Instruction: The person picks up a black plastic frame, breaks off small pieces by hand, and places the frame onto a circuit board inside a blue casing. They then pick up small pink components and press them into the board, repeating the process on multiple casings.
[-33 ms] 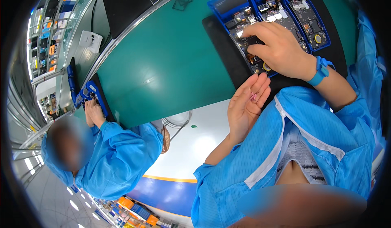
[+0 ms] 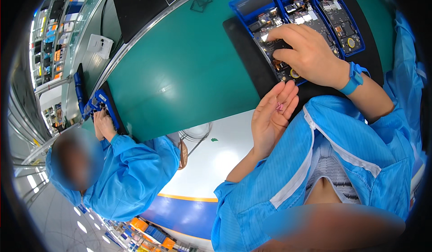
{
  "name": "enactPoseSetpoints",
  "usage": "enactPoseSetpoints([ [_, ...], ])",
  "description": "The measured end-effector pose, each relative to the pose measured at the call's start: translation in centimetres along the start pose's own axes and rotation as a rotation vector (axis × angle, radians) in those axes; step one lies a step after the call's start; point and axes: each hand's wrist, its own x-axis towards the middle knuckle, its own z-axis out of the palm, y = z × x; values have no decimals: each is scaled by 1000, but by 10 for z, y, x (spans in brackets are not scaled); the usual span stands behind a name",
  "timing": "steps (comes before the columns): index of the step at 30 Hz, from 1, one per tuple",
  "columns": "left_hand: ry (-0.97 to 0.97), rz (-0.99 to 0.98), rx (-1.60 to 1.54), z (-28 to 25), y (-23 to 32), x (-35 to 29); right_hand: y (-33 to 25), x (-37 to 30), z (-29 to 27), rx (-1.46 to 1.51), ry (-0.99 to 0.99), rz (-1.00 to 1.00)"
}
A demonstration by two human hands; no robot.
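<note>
Three blue trays stand side by side, each with a dark circuit board in it. Above the left board [image 2: 268, 36] is my right hand [image 2: 310, 56], a blue band round its wrist. Its thumb and forefinger are apart, and I see nothing between them; the hand hides part of the left and middle boards [image 2: 308, 15]. Just in front of the left tray, my left hand [image 2: 272, 117] is palm up, its fingers loosely cupped. Several small pink pieces [image 2: 279, 106] lie in it, too small to name. The right board [image 2: 338, 20] has a round yellow-rimmed part near its front end.
The trays rest on a black mat [image 2: 245, 49] on a green worktop [image 2: 175, 72]. At left, a co-worker in a blue smock [image 2: 130, 175] handles another blue tray [image 2: 101, 99]. A white plastic piece [image 2: 100, 45] and a black panel [image 2: 139, 9] lie beyond the worktop's far edge.
</note>
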Motion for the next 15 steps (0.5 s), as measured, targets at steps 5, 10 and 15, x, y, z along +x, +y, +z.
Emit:
enactPoseSetpoints([
  [5, -10, 1, 2, 0, 1, -1, -1, -10, 0, -28, 12, 20],
  [10, -16, 1, 14, 1, 2, -2, -8, -17, -4, -108, -30, -8],
  [15, -33, 3, -29, -1, 0, -2, -5, -23, -4, -113, 11, 26],
])
